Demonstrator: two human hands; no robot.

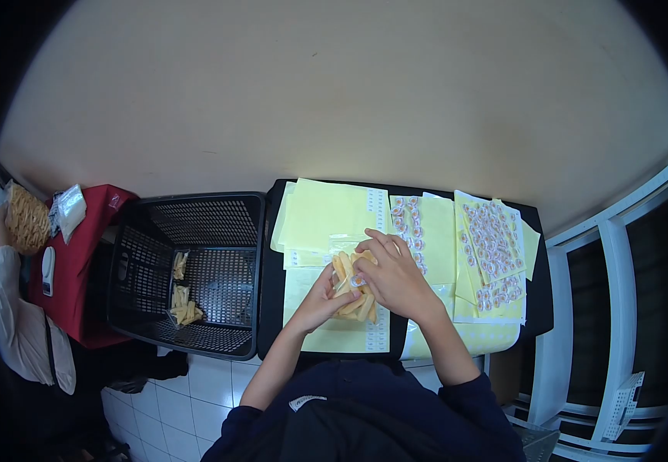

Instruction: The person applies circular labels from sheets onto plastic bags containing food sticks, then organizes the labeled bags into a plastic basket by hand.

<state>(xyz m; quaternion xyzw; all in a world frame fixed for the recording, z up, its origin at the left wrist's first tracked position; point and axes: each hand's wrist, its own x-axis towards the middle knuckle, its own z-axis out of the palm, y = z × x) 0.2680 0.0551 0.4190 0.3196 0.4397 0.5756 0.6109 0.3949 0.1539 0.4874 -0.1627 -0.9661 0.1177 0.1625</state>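
A clear plastic bag of pale yellow snack sticks (347,268) is between my hands, above the sheets on the black-covered table. My left hand (323,302) grips the bag's left side, its thumb lying across the front. My right hand (392,271) bends over the bag's upper right side with curled fingers touching it, which partly hides the bag. A small round label (358,281) shows on the front of the bag, close to the fingertips of both hands. Beneath and behind lie yellow backing sheets (326,212), and a strip of round stickers (407,219) is just beyond my right hand.
Left of the table stands a black plastic basket (187,202) with a few snack bags (185,306) inside. More sticker sheets (495,242) are piled at the right. Far left, another person's sleeve (9,316) shows beside a red-covered table (91,266) and a large snack bag (27,219).
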